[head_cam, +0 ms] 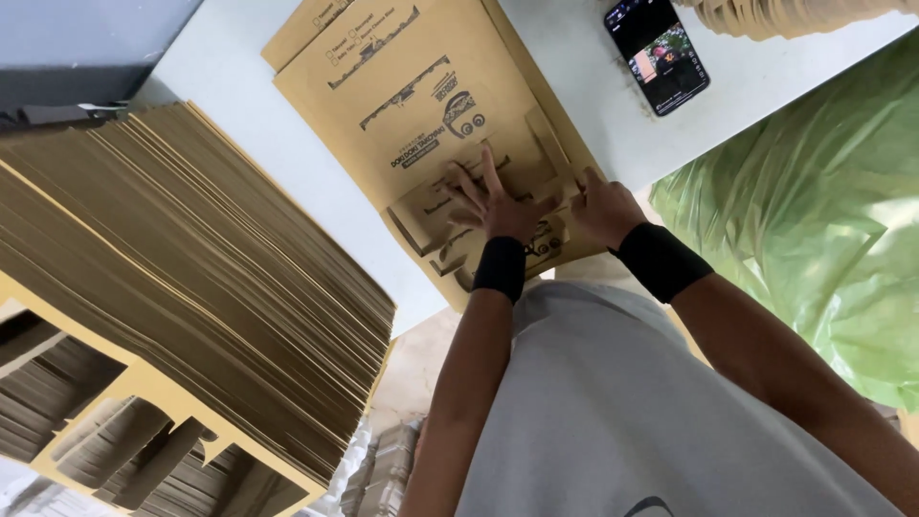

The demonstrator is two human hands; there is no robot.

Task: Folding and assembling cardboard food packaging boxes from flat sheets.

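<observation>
A person in a grey shirt presses both hands onto a flat, printed cardboard box blank lying on a pale surface. The left hand, fingers spread wide and flat, bears down on the folded flaps at the blank's near end; the right hand, just beside it, curls its fingers over the blank's right edge, gripping a flap. Both wrists wear black wristbands. To the left rises a tall stack of identical flat cardboard blanks. A smartphone with a lit screen lies on the surface beyond the hands, and a green plastic bag bulges at the right.
</observation>
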